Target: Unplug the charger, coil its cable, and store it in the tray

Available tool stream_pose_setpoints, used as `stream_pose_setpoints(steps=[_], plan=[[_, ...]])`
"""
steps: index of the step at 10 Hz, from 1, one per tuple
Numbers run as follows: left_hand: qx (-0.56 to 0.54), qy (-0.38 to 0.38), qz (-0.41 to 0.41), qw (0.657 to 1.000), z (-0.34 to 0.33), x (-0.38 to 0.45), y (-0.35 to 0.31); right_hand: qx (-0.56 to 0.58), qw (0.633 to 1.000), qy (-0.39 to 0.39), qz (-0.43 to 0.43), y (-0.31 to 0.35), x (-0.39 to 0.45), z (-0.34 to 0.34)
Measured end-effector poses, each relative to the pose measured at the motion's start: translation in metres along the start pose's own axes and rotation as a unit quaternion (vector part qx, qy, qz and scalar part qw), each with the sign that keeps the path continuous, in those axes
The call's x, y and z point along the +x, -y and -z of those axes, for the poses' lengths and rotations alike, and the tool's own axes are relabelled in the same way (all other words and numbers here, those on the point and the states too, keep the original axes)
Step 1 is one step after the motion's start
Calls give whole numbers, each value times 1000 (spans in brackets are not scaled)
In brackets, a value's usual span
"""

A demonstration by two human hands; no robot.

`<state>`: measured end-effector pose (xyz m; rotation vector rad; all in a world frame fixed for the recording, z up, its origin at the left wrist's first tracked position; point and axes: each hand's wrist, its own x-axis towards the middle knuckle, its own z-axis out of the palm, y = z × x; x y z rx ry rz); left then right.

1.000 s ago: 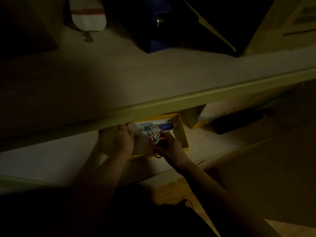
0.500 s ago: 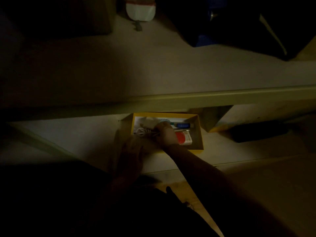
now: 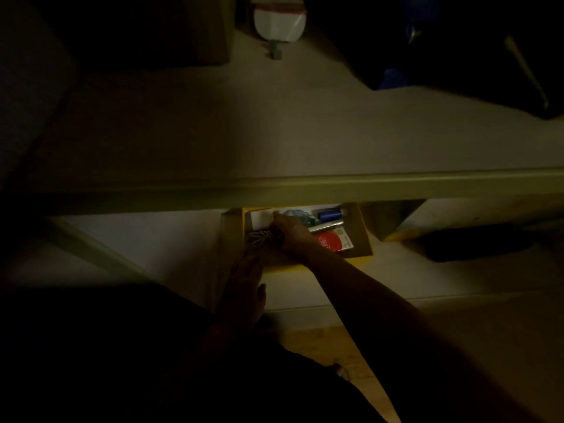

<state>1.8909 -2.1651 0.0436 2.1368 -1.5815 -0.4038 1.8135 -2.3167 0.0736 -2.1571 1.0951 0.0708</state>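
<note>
The scene is very dark. A yellow tray [image 3: 363, 236] sits on a lower shelf, partly under the upper shelf's front edge. The coiled charger cable [image 3: 259, 238] lies in the tray's left part, a pale bundle of loops. My right hand [image 3: 290, 236] reaches into the tray and rests on the coil, fingers curled over it. My left hand [image 3: 245, 288] lies flat at the tray's near left corner, outside the tray, fingers apart. The charger's plug is hidden under my right hand.
In the tray lie a red-and-white packet [image 3: 332, 242], a blue cylinder [image 3: 329, 214] and a pen-like stick [image 3: 325, 226]. The upper shelf's edge [image 3: 366, 186] overhangs the tray. A white paddle-shaped object [image 3: 279, 24] and dark bags [image 3: 457, 56] sit on top.
The view has shifted right. My right hand has lowered the coiled cable into the tray's left part. My left hand has slid back from the tray toward me.
</note>
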Motion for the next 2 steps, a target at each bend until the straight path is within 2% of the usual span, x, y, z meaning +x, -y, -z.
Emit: stream_pose_setpoints(steps=[1, 2], plan=[[-21, -3, 3, 1000, -6, -1, 5, 15, 999, -10, 37, -7, -3, -2], [-11, 1, 4, 1000, -5, -1, 1, 54, 992, -106, 35, -13, -7, -4]])
